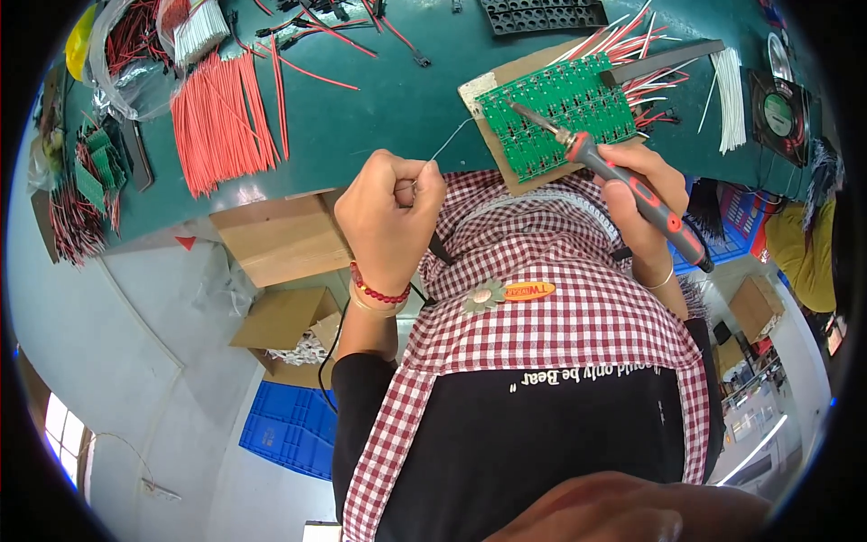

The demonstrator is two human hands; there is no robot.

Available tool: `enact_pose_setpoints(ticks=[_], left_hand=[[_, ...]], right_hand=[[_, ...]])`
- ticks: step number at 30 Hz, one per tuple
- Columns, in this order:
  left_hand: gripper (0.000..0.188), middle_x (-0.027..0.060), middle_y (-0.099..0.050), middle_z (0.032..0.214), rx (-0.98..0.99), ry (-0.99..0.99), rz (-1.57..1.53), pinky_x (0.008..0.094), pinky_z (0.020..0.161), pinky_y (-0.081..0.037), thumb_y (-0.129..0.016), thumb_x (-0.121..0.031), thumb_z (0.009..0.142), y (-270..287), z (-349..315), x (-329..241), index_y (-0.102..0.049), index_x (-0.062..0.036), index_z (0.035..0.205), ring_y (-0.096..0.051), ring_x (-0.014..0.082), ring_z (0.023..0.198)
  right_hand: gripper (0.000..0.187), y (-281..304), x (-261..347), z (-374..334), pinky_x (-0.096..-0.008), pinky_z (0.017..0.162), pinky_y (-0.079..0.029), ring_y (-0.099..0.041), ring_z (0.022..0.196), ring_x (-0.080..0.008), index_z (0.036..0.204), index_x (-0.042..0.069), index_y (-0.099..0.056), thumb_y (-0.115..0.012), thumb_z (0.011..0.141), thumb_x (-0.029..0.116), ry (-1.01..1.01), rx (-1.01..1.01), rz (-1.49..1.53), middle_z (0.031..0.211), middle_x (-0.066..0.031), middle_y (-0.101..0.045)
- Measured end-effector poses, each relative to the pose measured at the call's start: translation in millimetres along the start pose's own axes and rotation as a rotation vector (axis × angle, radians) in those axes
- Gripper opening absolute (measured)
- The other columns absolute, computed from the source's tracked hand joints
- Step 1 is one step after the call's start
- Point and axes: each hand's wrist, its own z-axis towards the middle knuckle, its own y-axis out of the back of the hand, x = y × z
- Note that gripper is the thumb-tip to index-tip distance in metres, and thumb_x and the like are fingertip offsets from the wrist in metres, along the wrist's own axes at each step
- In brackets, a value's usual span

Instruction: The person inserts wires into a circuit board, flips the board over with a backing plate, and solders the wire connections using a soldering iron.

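Observation:
My left hand [390, 203] is closed in a pinch on a thin length of solder wire [451, 137], whose free end reaches toward the circuit board's left edge. My right hand [643, 194] grips a red and grey soldering iron [629, 181]. Its metal tip points up and left over the green circuit board [533, 155], near the upper left part; whether it touches cannot be made out. The board is a panel of repeated small units and lies on a brown cardboard sheet [476, 88]. Red and white wires [623, 41] stick out from its far and right sides.
A dark grey bar [666, 62] lies across the board's far right corner. Bundles of red wires [221, 122] and white wires [728, 101] lie on the green table [361, 126]. A black perforated tray [544, 15] is at the back. Below stand a cardboard box [293, 330] and blue crate [287, 429].

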Motion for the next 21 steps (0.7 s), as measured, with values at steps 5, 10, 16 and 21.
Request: enact_pose_setpoints(ticks=[5, 10, 16, 21], left_hand=[[0.021, 0.0016, -0.046, 0.058, 0.010, -0.006, 0.034, 0.0239, 0.045, -0.035, -0.072, 0.004, 0.074, -0.4, -1.1, 2.2, -0.053, -0.0042, 0.071, -0.040, 0.0084, 0.046], [0.020, 0.0014, -0.046, 0.057, 0.014, 0.014, 0.002, 0.0239, 0.045, -0.035, -0.072, 0.003, 0.074, -2.1, -1.3, 3.0, -0.054, -0.0044, 0.071, -0.040, 0.0085, 0.045], [0.020, 0.0013, -0.047, 0.057, 0.024, 0.006, 0.011, 0.0245, 0.044, -0.034, -0.073, 0.003, 0.074, -3.0, 0.3, 5.5, -0.055, -0.0048, 0.071, -0.040, 0.0088, 0.045], [0.020, 0.0011, -0.047, 0.057, 0.019, 0.007, 0.005, 0.0247, 0.044, -0.034, -0.073, 0.002, 0.074, -5.3, 0.1, 6.9, -0.055, -0.0052, 0.071, -0.040, 0.0089, 0.045]], right_hand=[[0.030, -7.0, -3.4, 7.7, -0.0260, 0.056, -0.046, -0.060, 0.063, -0.0159, 0.104, -0.003, -0.067, -0.067, 0.075, 0.003, -0.009, 0.039, -0.001, 0.084, -0.0128, -0.068], [0.030, -7.3, -3.1, 7.7, -0.0260, 0.057, -0.047, -0.062, 0.063, -0.0171, 0.103, -0.002, -0.068, -0.069, 0.074, 0.003, 0.027, 0.051, -0.032, 0.084, -0.0130, -0.069], [0.030, -8.2, 6.4, 10.4, -0.0262, 0.058, -0.050, -0.066, 0.065, -0.0185, 0.103, -0.001, -0.069, -0.070, 0.073, 0.004, -0.023, 0.071, -0.077, 0.086, -0.0142, -0.070], [0.030, -7.4, 13.8, 17.6, -0.0274, 0.056, -0.049, -0.065, 0.061, -0.0189, 0.103, 0.000, -0.069, -0.070, 0.072, 0.003, 0.047, 0.095, -0.130, 0.080, -0.0134, -0.069]])
